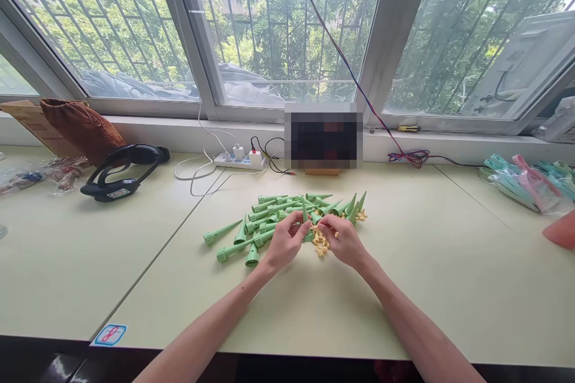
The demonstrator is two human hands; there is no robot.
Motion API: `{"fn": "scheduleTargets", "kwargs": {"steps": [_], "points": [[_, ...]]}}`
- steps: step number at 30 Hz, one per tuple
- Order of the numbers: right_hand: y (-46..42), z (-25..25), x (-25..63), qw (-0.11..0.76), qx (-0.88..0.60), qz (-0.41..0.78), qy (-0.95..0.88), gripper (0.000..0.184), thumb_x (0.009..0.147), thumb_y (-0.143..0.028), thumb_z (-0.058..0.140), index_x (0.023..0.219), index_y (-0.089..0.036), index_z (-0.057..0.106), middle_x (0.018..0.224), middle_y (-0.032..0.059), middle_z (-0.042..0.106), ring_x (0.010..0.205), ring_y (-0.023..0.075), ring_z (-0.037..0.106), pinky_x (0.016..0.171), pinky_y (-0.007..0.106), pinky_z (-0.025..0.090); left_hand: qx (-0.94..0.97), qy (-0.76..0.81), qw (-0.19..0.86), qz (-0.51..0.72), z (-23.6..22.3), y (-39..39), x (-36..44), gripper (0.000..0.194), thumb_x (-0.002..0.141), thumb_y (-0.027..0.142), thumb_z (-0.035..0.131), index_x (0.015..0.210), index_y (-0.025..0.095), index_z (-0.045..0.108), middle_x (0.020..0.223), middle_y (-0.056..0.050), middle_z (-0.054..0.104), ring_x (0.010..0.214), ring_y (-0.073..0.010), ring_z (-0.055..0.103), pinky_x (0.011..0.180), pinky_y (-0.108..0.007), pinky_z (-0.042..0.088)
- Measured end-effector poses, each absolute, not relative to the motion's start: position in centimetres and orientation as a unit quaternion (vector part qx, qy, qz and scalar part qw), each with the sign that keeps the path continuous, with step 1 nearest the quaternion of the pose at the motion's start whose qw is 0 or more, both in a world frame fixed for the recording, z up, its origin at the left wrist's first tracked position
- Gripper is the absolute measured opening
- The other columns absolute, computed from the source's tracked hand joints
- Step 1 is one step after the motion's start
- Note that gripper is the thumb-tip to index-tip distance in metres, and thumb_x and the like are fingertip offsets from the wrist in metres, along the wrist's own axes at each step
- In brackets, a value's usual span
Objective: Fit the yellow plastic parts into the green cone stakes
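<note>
My left hand [285, 243] is closed around a green plastic cone spike [305, 212], held with its tip pointing up. Close beside it, my right hand [345, 242] has its fingers pinched together; whatever is between them is too small to make out. Small pale-yellow plastic pieces [320, 248] lie on the table between and under the hands. Behind and to the left of them spreads a loose pile of green spikes [260, 213] with wide collared ends, pointing various ways. A few more spikes [353, 208] and yellow pieces lie just beyond my right hand.
On the pale table [135, 239] are a black headset [117, 190], a brown pouch [81, 128] and a white power strip [240, 160] with cables. A blurred-out screen [323, 137] stands at the back. Bagged coloured plastic items [521, 182] and a red object [560, 230] lie right.
</note>
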State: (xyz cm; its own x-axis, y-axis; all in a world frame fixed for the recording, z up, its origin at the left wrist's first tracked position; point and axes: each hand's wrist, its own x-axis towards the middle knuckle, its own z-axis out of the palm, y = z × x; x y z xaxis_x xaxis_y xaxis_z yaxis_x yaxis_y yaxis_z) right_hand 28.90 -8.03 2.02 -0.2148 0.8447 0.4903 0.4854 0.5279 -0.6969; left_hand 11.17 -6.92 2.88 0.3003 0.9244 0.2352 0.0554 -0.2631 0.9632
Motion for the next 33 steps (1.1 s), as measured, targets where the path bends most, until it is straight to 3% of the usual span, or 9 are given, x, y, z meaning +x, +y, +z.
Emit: {"fn": "scheduleTargets", "kwargs": {"steps": [13, 18, 20, 23, 26, 29, 33], "points": [[-8.0, 1.6, 28.8, 0.441, -0.443, 0.192, -0.757, 0.034, 0.100, -0.028, 0.037, 0.066, -0.020, 0.037, 0.061, -0.0022, 0.042, 0.055, 0.0120, 0.035, 0.055, 0.026, 0.029, 0.677, 0.350, 0.468, 0.446, 2.5, -7.1, 11.3, 0.025, 0.091, 0.042, 0.056, 0.093, 0.017, 0.057, 0.085, -0.001, 0.058, 0.055, -0.0068, 0.047, 0.045, -0.019, 0.036], [-8.0, 1.4, 28.6, 0.439, -0.450, 0.193, -0.753, 0.039, 0.101, -0.032, 0.035, 0.064, -0.021, 0.030, 0.057, -0.0039, 0.035, 0.051, 0.0112, 0.030, 0.052, 0.026, 0.026, 0.699, 0.368, 0.431, 0.436, 2.7, -7.2, 11.2, 0.025, 0.091, 0.041, 0.056, 0.097, 0.017, 0.060, 0.066, 0.003, 0.051, 0.050, -0.0070, 0.041, 0.043, -0.019, 0.034], [-7.9, 1.4, 28.6, 0.440, -0.453, 0.196, -0.750, 0.039, 0.101, -0.033, 0.035, 0.064, -0.021, 0.032, 0.057, -0.0038, 0.037, 0.051, 0.0112, 0.032, 0.052, 0.026, 0.027, 0.697, 0.376, 0.428, 0.435, 2.9, -7.2, 11.2, 0.026, 0.091, 0.041, 0.057, 0.097, 0.017, 0.061, 0.061, 0.004, 0.049, 0.048, -0.0069, 0.039, 0.043, -0.019, 0.034], [-7.9, 1.4, 28.6, 0.439, -0.458, 0.199, -0.746, 0.039, 0.102, -0.035, 0.035, 0.066, -0.020, 0.042, 0.059, -0.0022, 0.044, 0.054, 0.0121, 0.039, 0.053, 0.026, 0.032, 0.673, 0.381, 0.448, 0.450, 3.2, -7.3, 11.4, 0.028, 0.089, 0.043, 0.058, 0.098, 0.016, 0.061, 0.071, 0.001, 0.055, 0.049, -0.0067, 0.043, 0.043, -0.019, 0.036], [-7.9, 1.6, 28.7, 0.453, -0.459, 0.205, -0.736, 0.028, 0.100, -0.036, 0.043, 0.083, -0.019, 0.056, 0.070, 0.0005, 0.055, 0.058, 0.0132, 0.048, 0.055, 0.026, 0.039, 0.632, 0.386, 0.489, 0.460, 3.5, -7.1, 11.5, 0.032, 0.088, 0.046, 0.059, 0.096, 0.016, 0.061, 0.078, -0.001, 0.059, 0.045, -0.0048, 0.042, 0.039, -0.019, 0.033], [-8.0, 1.8, 28.8, 0.471, -0.436, 0.220, -0.735, 0.022, 0.096, -0.035, 0.051, 0.110, -0.020, 0.059, 0.093, 0.0047, 0.063, 0.064, 0.0136, 0.055, 0.057, 0.026, 0.045, 0.588, 0.394, 0.531, 0.467, 3.7, -6.9, 11.5, 0.036, 0.084, 0.050, 0.063, 0.092, 0.015, 0.061, 0.070, 0.001, 0.056, 0.038, -0.0028, 0.036, 0.034, -0.019, 0.028], [-8.0, 1.7, 28.8, 0.474, -0.407, 0.199, -0.755, 0.018, 0.097, -0.031, 0.051, 0.108, -0.023, 0.064, 0.098, 0.0061, 0.062, 0.071, 0.0154, 0.058, 0.060, 0.027, 0.047, 0.539, 0.401, 0.573, 0.469, 4.0, -6.9, 11.4, 0.038, 0.079, 0.052, 0.068, 0.087, 0.015, 0.060, 0.053, 0.007, 0.043, 0.034, -0.0027, 0.029, 0.032, -0.018, 0.023]]}}
